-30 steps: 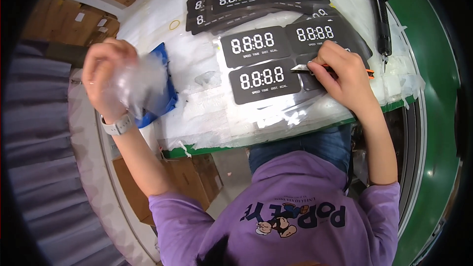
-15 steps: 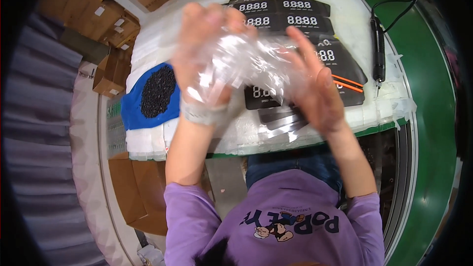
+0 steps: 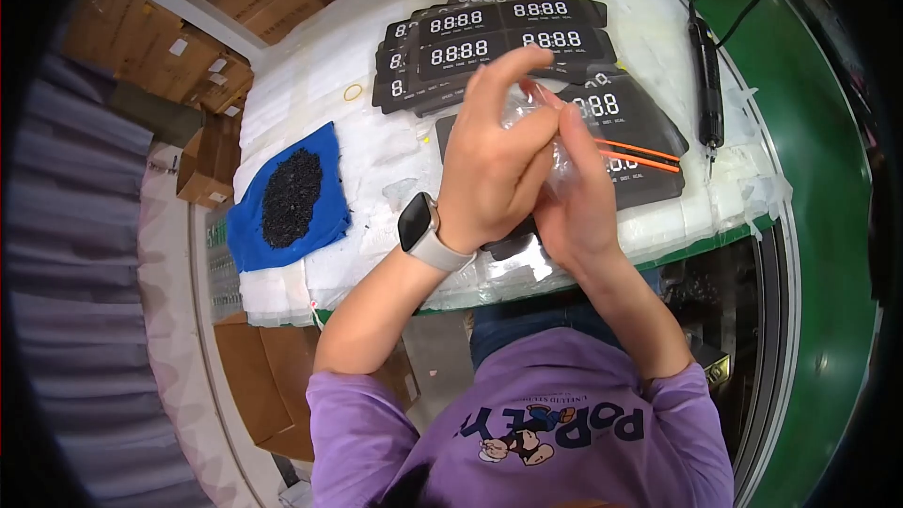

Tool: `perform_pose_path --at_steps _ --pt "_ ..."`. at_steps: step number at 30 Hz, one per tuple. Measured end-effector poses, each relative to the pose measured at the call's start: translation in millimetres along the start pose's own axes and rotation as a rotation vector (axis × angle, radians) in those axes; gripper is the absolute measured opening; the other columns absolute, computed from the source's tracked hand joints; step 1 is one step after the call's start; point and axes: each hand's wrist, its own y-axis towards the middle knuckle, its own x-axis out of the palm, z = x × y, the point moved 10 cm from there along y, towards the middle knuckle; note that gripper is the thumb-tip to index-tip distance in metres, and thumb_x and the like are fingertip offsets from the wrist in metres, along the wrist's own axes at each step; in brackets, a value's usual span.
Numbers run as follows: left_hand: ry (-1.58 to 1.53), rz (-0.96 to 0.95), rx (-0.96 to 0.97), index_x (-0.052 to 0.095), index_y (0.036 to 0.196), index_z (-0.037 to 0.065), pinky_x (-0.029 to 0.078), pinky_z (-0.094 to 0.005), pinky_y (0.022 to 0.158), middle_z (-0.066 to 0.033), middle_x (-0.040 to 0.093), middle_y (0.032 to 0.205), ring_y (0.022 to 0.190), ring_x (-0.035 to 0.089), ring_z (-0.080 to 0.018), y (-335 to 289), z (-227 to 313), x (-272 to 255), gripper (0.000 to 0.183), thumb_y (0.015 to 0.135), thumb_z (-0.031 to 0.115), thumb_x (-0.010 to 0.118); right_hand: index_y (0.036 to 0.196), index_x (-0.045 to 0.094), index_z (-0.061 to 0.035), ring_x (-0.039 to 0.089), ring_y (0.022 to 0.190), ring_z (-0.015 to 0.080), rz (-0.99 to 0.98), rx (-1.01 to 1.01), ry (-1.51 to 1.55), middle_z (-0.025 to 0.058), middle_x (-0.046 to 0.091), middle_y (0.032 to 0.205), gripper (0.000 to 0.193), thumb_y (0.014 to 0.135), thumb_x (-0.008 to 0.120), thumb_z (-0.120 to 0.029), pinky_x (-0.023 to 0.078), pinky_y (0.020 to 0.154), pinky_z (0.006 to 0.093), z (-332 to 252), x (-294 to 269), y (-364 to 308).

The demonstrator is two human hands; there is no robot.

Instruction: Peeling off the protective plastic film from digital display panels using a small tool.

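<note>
Crumpled clear plastic film (image 3: pixel 562 167) is bunched between my two hands above the near part of the table. My left hand (image 3: pixel 503 146), with a watch (image 3: pixel 419 223) on its wrist, is closed round the film, its index finger arched. My right hand (image 3: pixel 583 212) cups the film from the right, fingers pressed against it. Under and behind them lie dark display panels (image 3: pixel 513 42) with white digit segments, several of them overlapping in rows. Beside my right hand, two thin orange prongs (image 3: pixel 640 156) rest on a panel.
On the left, a blue cloth (image 3: pixel 329 193) carries a heap of small black pieces (image 3: pixel 292 198). At the right lies a black pen-shaped electric screwdriver (image 3: pixel 708 85) with a cable. A yellow rubber band (image 3: pixel 353 92) lies on the white table cover (image 3: pixel 310 66). Cardboard boxes (image 3: pixel 122 33) stand beyond.
My hands have come together and the spread film is now bunched between them. My left hand has moved right and nearer, uncovering the left panels and the rubber band.
</note>
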Motion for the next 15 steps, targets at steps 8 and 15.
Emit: perform_pose_path --at_steps 8,15 --pt "-0.093 -0.117 -0.155 0.052 0.133 -0.005 0.035 -0.0659 0.110 -0.0305 0.044 0.143 0.132 0.047 -0.0534 -19 -1 18 0.061 0.081 0.026 0.066 0.128 0.059 -0.0014 0.056 0.116 0.0133 -0.002 -0.130 -0.158 0.0060 0.060 0.121 0.044 0.111 0.047 -0.040 0.044 0.099 0.0288 -16 -12 7" --pt "-0.284 0.012 -0.072 0.051 0.136 -0.003 0.051 -0.0486 0.096 -0.0295 0.050 0.135 0.115 0.057 -0.0494 -14 10 14 0.069 0.079 0.024 0.076 0.122 0.060 -0.0031 0.060 0.106 0.0127 -0.001 -0.181 -0.313 0.0060 0.061 0.116 0.031 0.110 0.050 -0.029 0.050 0.089 0.0286 -4 -42 1"
